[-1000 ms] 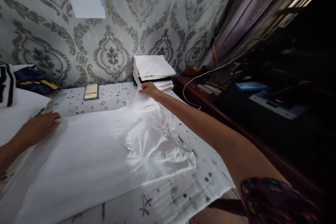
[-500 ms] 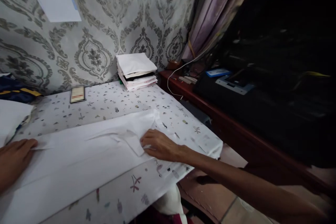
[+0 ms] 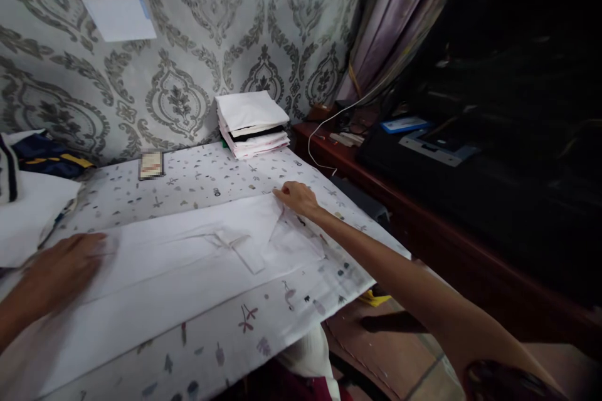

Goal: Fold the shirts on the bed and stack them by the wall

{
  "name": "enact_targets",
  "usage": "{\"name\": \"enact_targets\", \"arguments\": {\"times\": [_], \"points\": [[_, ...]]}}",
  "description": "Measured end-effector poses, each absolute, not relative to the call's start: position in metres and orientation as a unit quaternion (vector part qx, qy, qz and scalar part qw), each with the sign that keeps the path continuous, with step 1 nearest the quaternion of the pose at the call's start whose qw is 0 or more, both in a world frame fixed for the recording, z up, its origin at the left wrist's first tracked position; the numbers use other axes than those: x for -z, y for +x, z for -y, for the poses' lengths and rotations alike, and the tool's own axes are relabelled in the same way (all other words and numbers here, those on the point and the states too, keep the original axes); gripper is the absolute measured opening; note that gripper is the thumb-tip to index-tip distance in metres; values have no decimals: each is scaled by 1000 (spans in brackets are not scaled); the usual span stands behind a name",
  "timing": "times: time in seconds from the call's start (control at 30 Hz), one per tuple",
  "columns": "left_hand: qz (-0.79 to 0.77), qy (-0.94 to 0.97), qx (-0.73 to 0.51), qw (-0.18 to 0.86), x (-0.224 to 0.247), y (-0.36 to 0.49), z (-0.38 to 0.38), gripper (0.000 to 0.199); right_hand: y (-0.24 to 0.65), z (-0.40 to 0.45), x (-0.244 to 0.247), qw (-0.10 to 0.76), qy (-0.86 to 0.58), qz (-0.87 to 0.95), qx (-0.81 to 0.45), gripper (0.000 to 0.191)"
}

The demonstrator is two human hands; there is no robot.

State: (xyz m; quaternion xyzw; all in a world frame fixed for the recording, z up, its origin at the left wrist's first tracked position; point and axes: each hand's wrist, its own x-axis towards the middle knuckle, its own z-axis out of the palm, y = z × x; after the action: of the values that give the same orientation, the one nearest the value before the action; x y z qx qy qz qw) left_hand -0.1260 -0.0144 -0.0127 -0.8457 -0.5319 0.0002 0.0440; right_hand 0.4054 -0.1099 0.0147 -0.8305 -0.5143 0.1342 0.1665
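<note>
A long white cloth [image 3: 188, 263], folded lengthwise, lies across the patterned table cover [image 3: 202, 194], with a small flap and creases near its right part. My right hand [image 3: 297, 197] pinches the far right corner of this cloth, fingers closed. Over the left part of the cloth is my left hand [image 3: 66, 269], palm down and blurred; whether its fingers grip the fabric is unclear. Behind, against the wall, stands a stack of folded cloths [image 3: 251, 122], mostly white with a black layer.
White garments [image 3: 32, 207] and a navy one with yellow [image 3: 51, 156] lie at the left. A small card-like item [image 3: 151, 165] rests near the wall. Right of the table are a dark red desk [image 3: 357, 172], a white cable [image 3: 324, 122] and a blue item [image 3: 405, 124].
My right hand has moved from the flap to the far right corner of the cloth, where the fabric now spreads out. My left hand has come further into view. The view has shifted slightly.
</note>
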Motion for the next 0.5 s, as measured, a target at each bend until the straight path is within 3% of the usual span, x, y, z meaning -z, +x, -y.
{"name": "enact_targets", "arguments": {"times": [0.13, 0.3, 0.5], "points": [[415, -897, 91, -123, -16, -20, 61, 58, 408, 104, -4, 179, -833, 504, -140, 11], [249, -955, 34, -159, -25, 95, 100, 57, 410, 106, 1, 207, -830, 499, -138, 11], [261, -932, 84, -238, -35, 139, 87, 19, 413, 110, 2, 248, -817, 502, -141, 10]]}}
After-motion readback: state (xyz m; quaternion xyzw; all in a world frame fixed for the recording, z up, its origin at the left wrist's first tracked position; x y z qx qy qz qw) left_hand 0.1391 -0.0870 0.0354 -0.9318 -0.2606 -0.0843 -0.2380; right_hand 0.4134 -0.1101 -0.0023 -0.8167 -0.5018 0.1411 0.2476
